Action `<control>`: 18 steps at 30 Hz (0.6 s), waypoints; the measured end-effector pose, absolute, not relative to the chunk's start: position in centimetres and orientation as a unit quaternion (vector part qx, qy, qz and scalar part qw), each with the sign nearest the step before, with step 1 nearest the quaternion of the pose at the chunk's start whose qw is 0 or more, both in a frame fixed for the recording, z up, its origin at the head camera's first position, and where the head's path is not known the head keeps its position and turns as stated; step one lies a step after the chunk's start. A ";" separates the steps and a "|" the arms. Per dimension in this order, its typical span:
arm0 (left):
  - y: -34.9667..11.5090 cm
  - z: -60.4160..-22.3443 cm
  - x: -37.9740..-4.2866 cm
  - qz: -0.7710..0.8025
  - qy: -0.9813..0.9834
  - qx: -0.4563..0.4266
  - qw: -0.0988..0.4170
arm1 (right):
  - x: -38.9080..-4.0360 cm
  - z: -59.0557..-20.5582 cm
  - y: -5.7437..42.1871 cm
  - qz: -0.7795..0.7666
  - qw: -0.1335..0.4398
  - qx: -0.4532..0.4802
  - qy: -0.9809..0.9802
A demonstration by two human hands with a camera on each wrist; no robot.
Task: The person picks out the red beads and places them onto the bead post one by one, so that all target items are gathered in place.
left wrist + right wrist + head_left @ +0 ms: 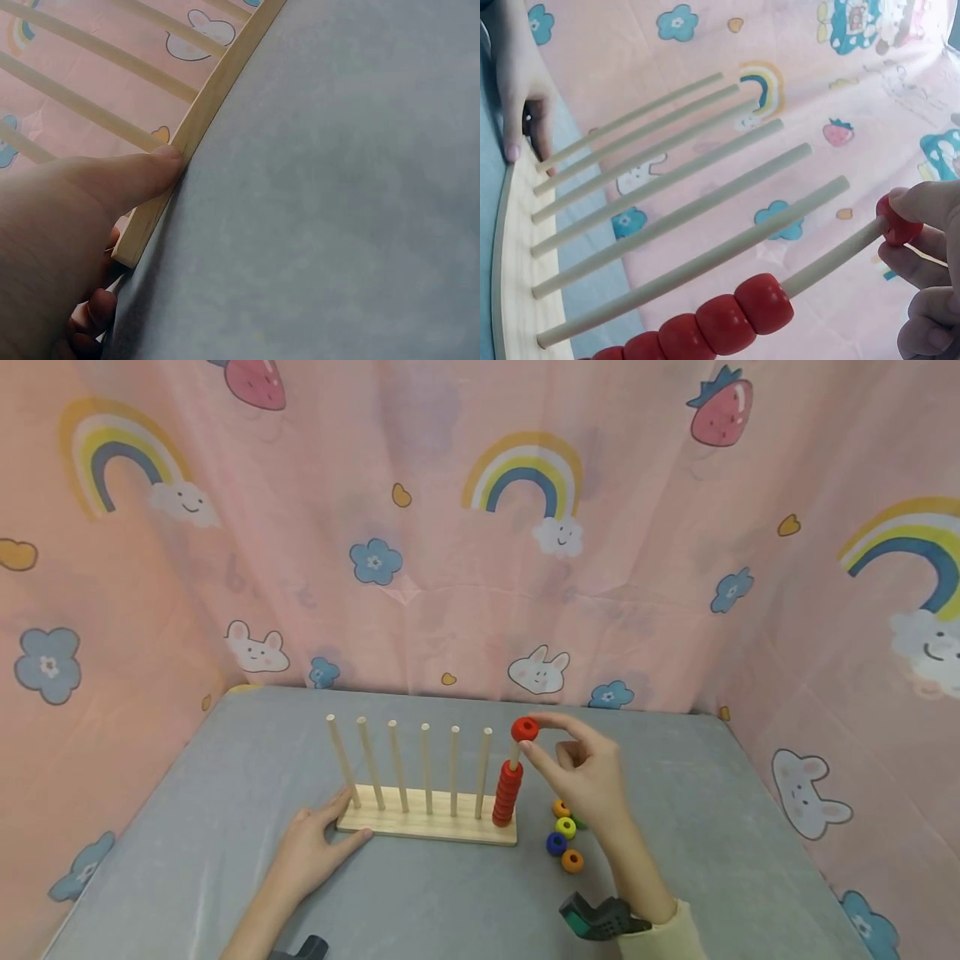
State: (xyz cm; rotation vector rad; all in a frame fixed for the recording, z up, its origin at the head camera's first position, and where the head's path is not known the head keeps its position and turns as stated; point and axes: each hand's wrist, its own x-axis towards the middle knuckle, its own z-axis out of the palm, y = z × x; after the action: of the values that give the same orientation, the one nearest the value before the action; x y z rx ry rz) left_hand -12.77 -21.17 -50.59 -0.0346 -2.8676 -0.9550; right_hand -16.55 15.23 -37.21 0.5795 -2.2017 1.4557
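Note:
My right hand [588,764] pinches a red bead [524,729] between thumb and fingers at the top of the rightmost peg. In the right wrist view, the peg's tip meets this bead [898,220]. Several red beads [507,793] are stacked lower on the same peg. The wooden peg rack [435,827] has a flat base and a row of upright pegs; the others carry no beads. My left hand [311,847] grips the left end of the base, its thumb on the front edge and its fingers behind, as the left wrist view [127,184] shows.
Right of the rack lie several loose beads: orange [572,861], blue [556,844], yellow [566,827] and a partly hidden green one [578,821]. The grey tabletop [420,906] is bordered by a pink patterned curtain [450,635].

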 end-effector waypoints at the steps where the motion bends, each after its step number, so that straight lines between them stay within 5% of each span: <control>1: -21.2 -50.6 -12.8 -0.315 -0.947 -0.011 0.059 | -16.6 -37.3 15.1 0.525 0.218 0.212 -0.795; 18: -21.2 -50.5 -12.8 -0.317 -0.947 -0.009 0.053 | -16.3 -38.6 14.1 0.540 0.226 0.192 -0.788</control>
State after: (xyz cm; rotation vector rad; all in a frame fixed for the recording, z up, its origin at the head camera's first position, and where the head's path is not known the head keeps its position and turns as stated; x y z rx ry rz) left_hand -12.80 -21.16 -50.47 -0.0275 -2.8785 -0.9629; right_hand -16.27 14.06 -38.55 0.5297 -2.1719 1.4899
